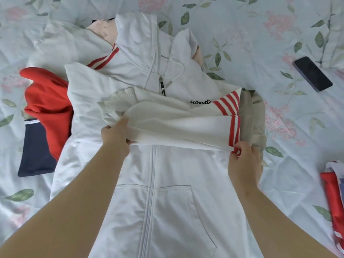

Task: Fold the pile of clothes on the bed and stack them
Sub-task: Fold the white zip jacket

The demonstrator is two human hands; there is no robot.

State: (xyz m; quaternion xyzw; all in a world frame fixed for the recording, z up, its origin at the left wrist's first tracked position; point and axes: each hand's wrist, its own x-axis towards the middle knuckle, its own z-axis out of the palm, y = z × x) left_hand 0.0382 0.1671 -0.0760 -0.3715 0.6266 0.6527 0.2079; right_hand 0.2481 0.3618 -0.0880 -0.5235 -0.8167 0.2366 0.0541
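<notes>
Probably a home bedroom: floral bedspread point(242, 25) strewn with clothes point(46, 101).

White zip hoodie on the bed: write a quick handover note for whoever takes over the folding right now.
Left hand: grips the near edge of the red-striped sleeve that lies across the chest.
Right hand: pinches the same sleeve at its stripes.
White zip hoodie: face up and zipped on the bed. A red garment and a beige garment stick out at its sides. More red and white clothes lie at the right edge, partly cut off.
Done: sleeve folded across the chest.
Left: finish folding the hoodie, stack it, fold the rest.
</notes>
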